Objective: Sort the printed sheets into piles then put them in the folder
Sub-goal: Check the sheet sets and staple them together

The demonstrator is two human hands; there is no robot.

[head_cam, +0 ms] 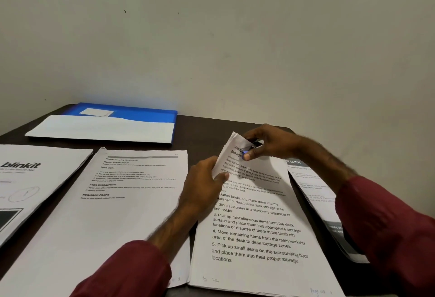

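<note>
Two grips on the sheet pile, far corner — our left hand pinches paper, right hand a dark object; folder lies far left.

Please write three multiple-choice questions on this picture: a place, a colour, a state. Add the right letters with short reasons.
1. Where does the blue folder lie? A. far left, near the wall B. on a chair C. on the floor
2. What colour are the sleeves? A. grey B. dark red C. green
3. How is the top of the desk-organisation sheets? A. flat B. lifted and curled C. torn off
Answers: 1 A, it lies beside the wall; 2 B, both are dark red; 3 B, the left hand and right hand hold it raised.
</note>
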